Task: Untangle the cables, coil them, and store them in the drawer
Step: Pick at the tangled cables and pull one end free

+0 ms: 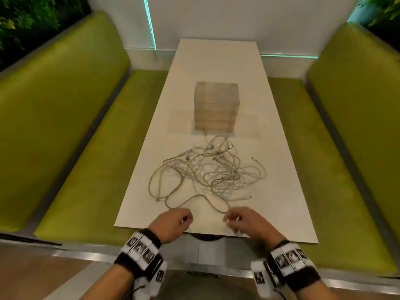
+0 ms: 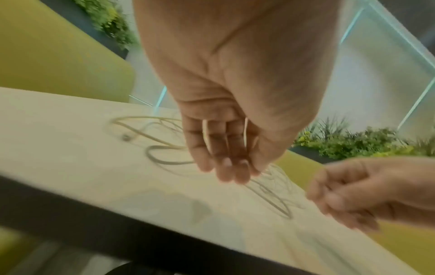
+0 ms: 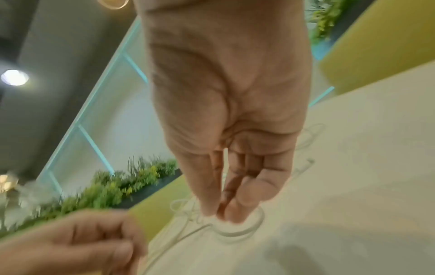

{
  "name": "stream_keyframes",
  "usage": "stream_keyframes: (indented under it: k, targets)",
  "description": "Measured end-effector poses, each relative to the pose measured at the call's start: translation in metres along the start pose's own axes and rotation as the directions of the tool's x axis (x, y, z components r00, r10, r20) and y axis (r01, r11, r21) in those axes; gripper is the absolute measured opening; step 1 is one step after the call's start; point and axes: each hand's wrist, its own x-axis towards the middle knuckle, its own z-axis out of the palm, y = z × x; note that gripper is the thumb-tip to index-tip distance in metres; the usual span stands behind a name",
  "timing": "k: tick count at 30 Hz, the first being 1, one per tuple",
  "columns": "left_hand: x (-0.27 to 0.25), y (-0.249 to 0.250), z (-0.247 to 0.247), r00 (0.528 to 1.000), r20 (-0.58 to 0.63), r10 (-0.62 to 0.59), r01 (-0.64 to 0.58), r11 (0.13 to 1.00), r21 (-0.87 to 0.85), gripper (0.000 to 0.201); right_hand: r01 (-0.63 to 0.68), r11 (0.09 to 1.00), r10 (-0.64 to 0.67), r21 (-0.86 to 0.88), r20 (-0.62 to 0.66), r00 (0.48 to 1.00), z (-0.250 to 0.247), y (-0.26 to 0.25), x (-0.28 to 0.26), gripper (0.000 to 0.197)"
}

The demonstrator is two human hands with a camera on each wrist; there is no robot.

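Your left hand (image 1: 173, 224) hovers at lower centre, fingers loosely curled, holding nothing. The cables (image 1: 205, 169) lie tangled mid-frame, before the drawer unit (image 1: 216, 106). Your right hand (image 1: 244, 220) seems to pinch the nearest loop; blur hides the contact. Pulling hard could tighten knots.

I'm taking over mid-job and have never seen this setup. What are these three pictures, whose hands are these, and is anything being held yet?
There is no machine: a person works with bare hands, wearing wristbands that carry cameras. The wide picture comes from a head camera looking down; the other two look along each hand from the wrist.

On the white table lies a tangle of cables, and behind it a small drawer unit. Green benches run along both sides.

The right hand has its fingertips at the nearest cable loop, but blur hides whether it grips. The left hand hovers loosely curled and holds nothing.
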Motion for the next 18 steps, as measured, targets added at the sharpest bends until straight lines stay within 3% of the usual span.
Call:
stream_keyframes:
  k: [2, 4, 9, 13, 18]
  targets:
    - [0.027, 0.010, -0.002, 0.996, -0.077, 0.053, -0.048, 0.997, 0.061, 0.023, -0.008, 0.997, -0.004, -0.078, -0.156, 0.988, -0.002, 0.000, 0.029, 0.016]
    - [0.053, 0.021, -0.002, 0.990, -0.095, 0.106, -0.090, 0.983, 0.162, 0.025, -0.032, 0.985, -0.003, -0.171, -0.198, 0.980, -0.001, -0.003, 0.050, 0.023]
    - [0.080, 0.017, 0.017, 0.991, -0.023, 0.134, -0.116, 0.924, 0.364, 0.035, -0.049, 0.935, -0.021, -0.351, -0.193, 0.981, 0.016, -0.003, 0.061, 0.017]
    - [0.081, 0.018, 0.022, 0.986, -0.047, 0.157, -0.130, 0.922, 0.364, 0.028, -0.025, 0.918, -0.027, -0.395, -0.126, 0.992, 0.028, 0.002, 0.058, 0.019]
    - [0.074, 0.015, 0.018, 0.983, -0.073, 0.169, -0.126, 0.906, 0.405, 0.023, -0.012, 0.923, -0.061, -0.385, -0.178, 0.982, 0.028, -0.001, 0.051, 0.018]
